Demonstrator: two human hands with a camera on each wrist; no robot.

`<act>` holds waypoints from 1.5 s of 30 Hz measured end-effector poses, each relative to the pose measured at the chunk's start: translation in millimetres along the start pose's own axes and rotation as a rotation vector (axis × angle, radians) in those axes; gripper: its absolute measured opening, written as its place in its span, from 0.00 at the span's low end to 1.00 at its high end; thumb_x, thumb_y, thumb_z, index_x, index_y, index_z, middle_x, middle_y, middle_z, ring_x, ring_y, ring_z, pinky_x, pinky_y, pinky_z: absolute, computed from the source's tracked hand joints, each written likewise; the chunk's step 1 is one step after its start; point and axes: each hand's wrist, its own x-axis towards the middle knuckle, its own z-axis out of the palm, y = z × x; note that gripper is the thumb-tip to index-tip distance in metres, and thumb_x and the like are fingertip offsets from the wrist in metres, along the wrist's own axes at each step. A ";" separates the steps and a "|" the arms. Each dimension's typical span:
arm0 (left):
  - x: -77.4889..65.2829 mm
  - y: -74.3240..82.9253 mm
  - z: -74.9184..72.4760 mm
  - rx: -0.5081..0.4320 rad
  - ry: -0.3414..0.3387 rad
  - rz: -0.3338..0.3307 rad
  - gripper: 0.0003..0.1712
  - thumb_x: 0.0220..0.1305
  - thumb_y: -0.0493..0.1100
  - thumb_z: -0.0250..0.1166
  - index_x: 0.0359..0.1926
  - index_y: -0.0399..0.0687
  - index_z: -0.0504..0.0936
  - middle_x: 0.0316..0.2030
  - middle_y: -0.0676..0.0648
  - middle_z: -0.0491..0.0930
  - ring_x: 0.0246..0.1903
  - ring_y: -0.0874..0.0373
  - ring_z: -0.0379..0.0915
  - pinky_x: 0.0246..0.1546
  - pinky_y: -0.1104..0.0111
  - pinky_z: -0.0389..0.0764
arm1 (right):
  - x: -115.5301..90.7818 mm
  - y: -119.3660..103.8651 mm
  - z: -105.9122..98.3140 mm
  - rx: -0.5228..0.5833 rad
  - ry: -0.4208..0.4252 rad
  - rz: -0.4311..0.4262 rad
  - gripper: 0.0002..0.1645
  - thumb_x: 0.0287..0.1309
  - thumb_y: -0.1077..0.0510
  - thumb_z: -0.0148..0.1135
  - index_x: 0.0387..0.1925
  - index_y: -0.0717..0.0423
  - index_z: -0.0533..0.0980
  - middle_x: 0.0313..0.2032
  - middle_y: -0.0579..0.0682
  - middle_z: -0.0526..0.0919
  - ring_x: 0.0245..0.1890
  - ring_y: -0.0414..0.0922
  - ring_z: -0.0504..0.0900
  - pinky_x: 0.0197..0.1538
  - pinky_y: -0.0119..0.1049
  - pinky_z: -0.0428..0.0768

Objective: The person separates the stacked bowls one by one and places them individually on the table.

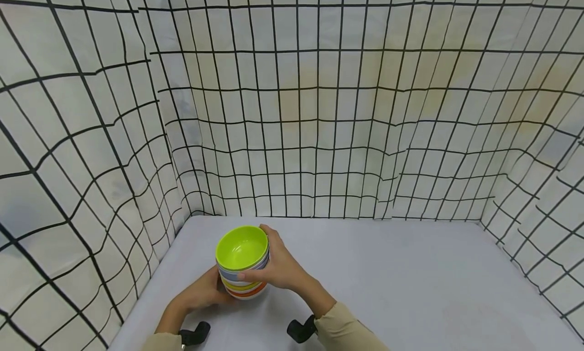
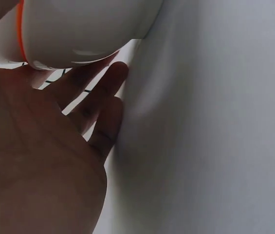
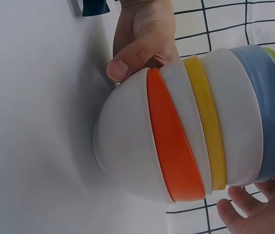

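Both hands are at a stack of nested bowls on the left part of the table. On top is a bowl with a bright green inside (image 1: 242,247); below it show a blue bowl (image 3: 268,112), a yellow bowl (image 3: 208,124) and an orange bowl (image 3: 171,141). The lowest bowl (image 3: 122,131) is white outside and sits unevenly against the orange one. My right hand (image 1: 283,265) grips the upper stack, thumb in front and fingers behind. Low on the left side, my left hand (image 1: 205,292) holds the bottom bowls between thumb and fingers. Whether the base touches the table cannot be told.
A white tabletop (image 1: 388,280) stretches to the right and behind the stack. White walls with a black grid (image 1: 319,112) enclose the table at the back and both sides. Black wrist mounts (image 1: 301,330) sit at the cuffs of the beige sleeves (image 1: 349,330).
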 end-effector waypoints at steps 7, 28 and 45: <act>2.4 -2.9 4.4 -0.043 -0.023 0.007 0.60 0.44 0.38 0.84 0.74 0.46 0.58 0.65 0.39 0.75 0.65 0.43 0.71 0.71 0.38 0.65 | 6.3 1.1 2.7 0.016 0.010 0.035 0.72 0.44 0.42 0.83 0.81 0.43 0.45 0.69 0.44 0.69 0.63 0.40 0.74 0.67 0.42 0.76; 4.2 -5.5 6.2 -0.033 -0.024 0.050 0.56 0.45 0.39 0.84 0.72 0.46 0.62 0.63 0.40 0.77 0.63 0.47 0.73 0.69 0.52 0.68 | 11.0 0.4 7.1 0.082 0.040 0.022 0.63 0.43 0.46 0.84 0.76 0.40 0.55 0.62 0.40 0.76 0.58 0.39 0.79 0.58 0.33 0.80; 5.2 -9.0 5.7 -0.084 -0.038 0.048 0.56 0.47 0.38 0.82 0.73 0.48 0.60 0.64 0.42 0.76 0.63 0.51 0.74 0.71 0.46 0.69 | 12.6 2.2 10.4 0.082 0.067 0.012 0.62 0.43 0.46 0.84 0.76 0.43 0.56 0.62 0.43 0.76 0.58 0.39 0.78 0.59 0.36 0.80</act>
